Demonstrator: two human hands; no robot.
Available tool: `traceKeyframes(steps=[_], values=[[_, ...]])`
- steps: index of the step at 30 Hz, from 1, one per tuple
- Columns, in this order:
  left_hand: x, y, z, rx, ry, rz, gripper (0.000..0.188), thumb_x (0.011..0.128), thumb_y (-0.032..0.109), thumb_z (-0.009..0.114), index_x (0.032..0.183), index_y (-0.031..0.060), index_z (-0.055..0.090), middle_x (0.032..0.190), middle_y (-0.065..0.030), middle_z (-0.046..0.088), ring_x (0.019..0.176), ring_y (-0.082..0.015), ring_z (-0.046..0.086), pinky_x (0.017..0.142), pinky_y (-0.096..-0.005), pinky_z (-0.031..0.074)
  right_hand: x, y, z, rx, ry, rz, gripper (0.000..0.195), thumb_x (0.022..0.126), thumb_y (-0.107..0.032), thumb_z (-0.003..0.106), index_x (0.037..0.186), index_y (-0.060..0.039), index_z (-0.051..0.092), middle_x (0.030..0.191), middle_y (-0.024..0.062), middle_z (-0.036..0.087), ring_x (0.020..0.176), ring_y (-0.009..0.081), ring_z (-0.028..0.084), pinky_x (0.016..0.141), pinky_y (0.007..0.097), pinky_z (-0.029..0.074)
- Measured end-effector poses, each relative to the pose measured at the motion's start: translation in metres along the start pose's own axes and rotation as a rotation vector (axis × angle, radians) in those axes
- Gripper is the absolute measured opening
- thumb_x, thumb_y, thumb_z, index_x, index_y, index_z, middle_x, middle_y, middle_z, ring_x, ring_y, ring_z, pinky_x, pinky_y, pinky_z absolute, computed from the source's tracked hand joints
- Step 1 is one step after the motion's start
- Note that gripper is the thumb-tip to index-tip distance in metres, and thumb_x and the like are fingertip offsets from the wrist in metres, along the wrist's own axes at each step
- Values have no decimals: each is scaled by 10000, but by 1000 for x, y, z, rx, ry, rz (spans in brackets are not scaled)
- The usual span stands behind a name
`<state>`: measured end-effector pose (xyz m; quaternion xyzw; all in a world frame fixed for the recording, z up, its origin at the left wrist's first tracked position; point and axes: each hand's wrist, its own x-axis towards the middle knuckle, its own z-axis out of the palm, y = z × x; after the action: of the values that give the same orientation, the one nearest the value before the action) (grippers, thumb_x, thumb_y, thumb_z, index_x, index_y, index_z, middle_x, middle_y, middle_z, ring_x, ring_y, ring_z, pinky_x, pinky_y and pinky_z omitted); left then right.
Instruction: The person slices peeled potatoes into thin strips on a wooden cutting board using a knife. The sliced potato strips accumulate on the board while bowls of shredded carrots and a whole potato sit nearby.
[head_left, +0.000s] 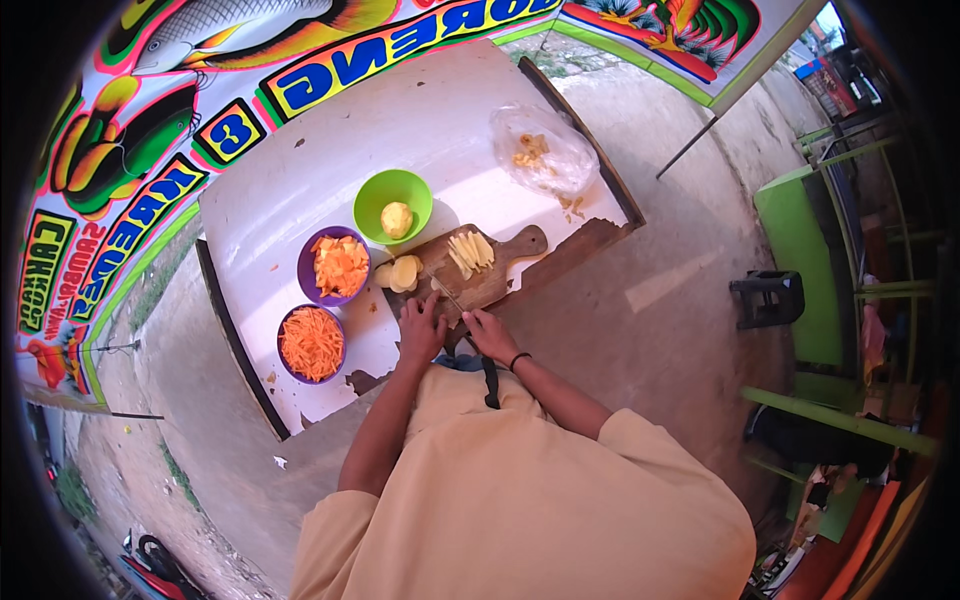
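Observation:
My right hand (491, 336) grips a knife (448, 292), whose blade points away from me over the wooden cutting board (496, 289). Just left of the blade, my left hand (421, 330) rests at the board's near edge with its fingers bent. Whether a piece lies beneath those fingertips is too small to tell. Pale cut sticks, apparently potato (471, 253), lie in a bunch near the board's handle. Round potato slices (401, 274) overlap at the board's left end. Beyond the board, a green bowl (367, 196) holds one peeled potato (397, 220).
Left of the board stand a purple bowl (303, 279) of carrot chunks and another purple bowl (283, 352) of carrot sticks. A clear plastic bag (559, 154) with peelings lies at the far right. The white tabletop (300, 187) has a torn near edge. A dark stool (766, 298) stands right.

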<state>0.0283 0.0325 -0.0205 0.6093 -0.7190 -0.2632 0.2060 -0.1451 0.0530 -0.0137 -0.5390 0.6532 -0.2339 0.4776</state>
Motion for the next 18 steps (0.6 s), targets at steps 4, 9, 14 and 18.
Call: traceKeyframes(steps=[4, 9, 14, 18], values=[[2, -1, 2, 7, -15, -5, 516, 808, 231, 626, 1306, 163, 509, 1053, -162, 482, 966, -349, 486, 814, -474, 431, 5, 3, -1, -18, -7, -34, 395, 971, -363, 485, 874, 11, 569, 824, 225, 616, 784, 366, 613, 697, 410, 463], [2, -2, 5, 40, -6, 3, 510, 801, 238, 629, 1292, 163, 513, 1057, -158, 483, 968, -347, 489, 802, -476, 438, 10, 10, -4, -1, -25, -83, 389, 972, -357, 486, 898, 10, 592, 832, 226, 623, 789, 371, 617, 704, 403, 471], [3, 2, 4, 73, -7, -5, 500, 799, 242, 634, 1278, 162, 518, 1053, -150, 483, 965, -346, 493, 796, -475, 442, 6, 10, -14, 28, -118, 37, 403, 974, -374, 487, 910, 11, 588, 810, 209, 623, 755, 336, 610, 699, 393, 469], [4, 2, 4, 66, -9, -19, 505, 796, 248, 642, 1279, 163, 518, 1050, -148, 483, 965, -345, 494, 794, -474, 444, -16, 19, -28, 42, -157, 67, 423, 981, -389, 474, 917, 15, 582, 801, 182, 624, 745, 272, 594, 710, 377, 464]])
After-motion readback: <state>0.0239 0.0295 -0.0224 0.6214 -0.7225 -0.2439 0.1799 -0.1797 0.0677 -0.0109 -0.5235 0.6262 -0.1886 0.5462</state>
